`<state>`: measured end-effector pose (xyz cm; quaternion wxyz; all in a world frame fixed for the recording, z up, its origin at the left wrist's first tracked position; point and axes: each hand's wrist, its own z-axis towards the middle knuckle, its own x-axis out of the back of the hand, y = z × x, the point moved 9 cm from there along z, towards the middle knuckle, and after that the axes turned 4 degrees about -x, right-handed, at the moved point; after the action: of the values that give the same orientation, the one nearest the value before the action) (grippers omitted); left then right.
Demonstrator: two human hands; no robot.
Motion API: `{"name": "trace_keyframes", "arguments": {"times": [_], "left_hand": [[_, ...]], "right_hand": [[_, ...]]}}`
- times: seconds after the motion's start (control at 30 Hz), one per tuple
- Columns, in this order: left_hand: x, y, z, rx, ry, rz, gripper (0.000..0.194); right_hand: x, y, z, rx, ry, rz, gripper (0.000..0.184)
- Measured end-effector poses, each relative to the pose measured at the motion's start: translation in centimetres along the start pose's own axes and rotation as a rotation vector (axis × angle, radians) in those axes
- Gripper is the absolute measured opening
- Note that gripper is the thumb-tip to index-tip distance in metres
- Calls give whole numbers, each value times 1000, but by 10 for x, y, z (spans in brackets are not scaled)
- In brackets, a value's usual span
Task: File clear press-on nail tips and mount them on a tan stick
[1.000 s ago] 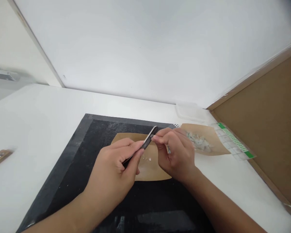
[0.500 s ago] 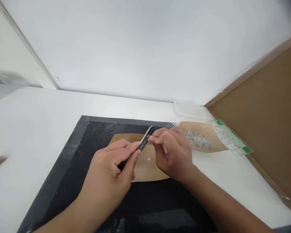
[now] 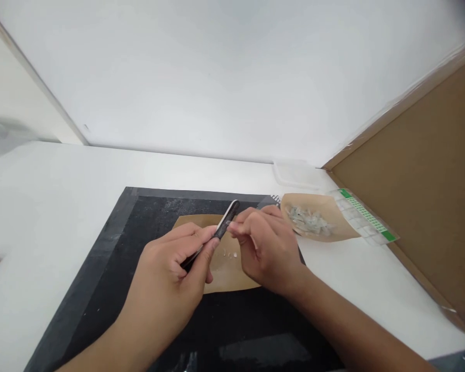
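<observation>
My left hand (image 3: pixel 182 258) is closed around a nail file (image 3: pixel 227 217), a flat black stick with a pale edge and rounded tip, slanting up to the right. My right hand (image 3: pixel 269 245) pinches a small clear piece (image 3: pixel 228 226) against the file's dark face near its tip; fingertips hide most of it. Beneath both hands lies a sheet of brown paper (image 3: pixel 232 279), with several tiny whitish bits (image 3: pixel 229 254) on it. To the right, a second brown paper (image 3: pixel 343 230) carries a heap of small clear pieces (image 3: pixel 310 219).
A black mat (image 3: pixel 112 243) lies under the work on a white table (image 3: pixel 31 206). A clear sheet with a green band (image 3: pixel 368 214) touches the right-hand paper. Behind it stands a translucent tray (image 3: pixel 296 174). A brown board (image 3: pixel 418 170) closes off the right side; a white wall (image 3: pixel 201 77) rises behind.
The whole view has shifted slightly, so hands and paper sit a little further left. Both hands keep their grips, with the small clear piece still at the nail file.
</observation>
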<state>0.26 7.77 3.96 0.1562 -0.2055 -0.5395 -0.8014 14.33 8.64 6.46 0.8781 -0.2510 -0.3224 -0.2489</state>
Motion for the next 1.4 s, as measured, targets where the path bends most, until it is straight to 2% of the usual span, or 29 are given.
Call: {"name": "trace_keyframes", "arguments": {"times": [0.07,0.2,0.33,0.5,0.63,0.77,1.17,1.4], "left_hand": [[0,1,0,-5,-6,-3,31],[0,2,0,-22,4,14,30],[-2,3,1,-32,-12,35,29],[1,7,1,-67,19,42,19],[0,3,2,-51,4,37,22],[-2,-3,2,-12,-5,34,24],[0,-4,1,-11,24,55,26],[0,-6,0,-12,25,79,27]], "right_hand": [[-4,-1,1,2,-59,27,24],[0,2,2,-50,-8,33,24],[-6,3,-1,-47,-90,52,25],[4,8,-4,-67,-8,183,21],[8,22,-9,-205,54,347,18],[4,34,-16,-327,61,456,12],[6,44,-21,-355,102,390,13],[7,36,-15,-277,66,214,7]]}}
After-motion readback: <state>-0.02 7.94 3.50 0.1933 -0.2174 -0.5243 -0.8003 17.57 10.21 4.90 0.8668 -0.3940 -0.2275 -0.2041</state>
